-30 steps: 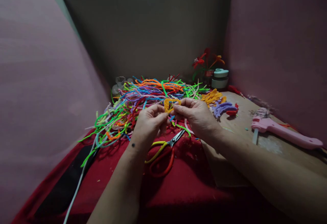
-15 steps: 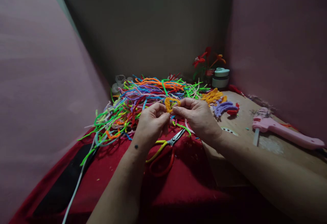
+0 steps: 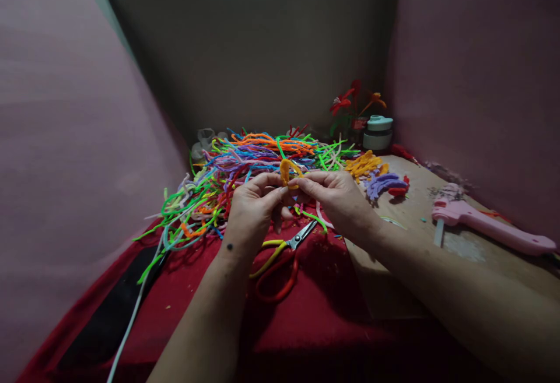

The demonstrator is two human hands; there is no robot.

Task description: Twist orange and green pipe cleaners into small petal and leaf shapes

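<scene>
Head view. Landmark: the scissors (image 3: 292,244), with one yellow and one red handle, lying on the red cloth (image 3: 315,313). Just beyond the scissors, an orange fuzzy loop (image 3: 285,168) is held up between two bare hands. The left hand (image 3: 251,205) pinches its lower part between thumb and forefinger; the right hand (image 3: 339,199) pinches it from the opposite side, the fingertips of both nearly meeting. Farther beyond the scissors is a tangled heap of multicoloured fuzzy stems (image 3: 245,158). To the right of the scissors and farther back lie orange pieces (image 3: 362,164) and purple pieces (image 3: 382,186); well to the right of them, a pink glue gun (image 3: 494,227) rests on a pale board (image 3: 415,182).
</scene>
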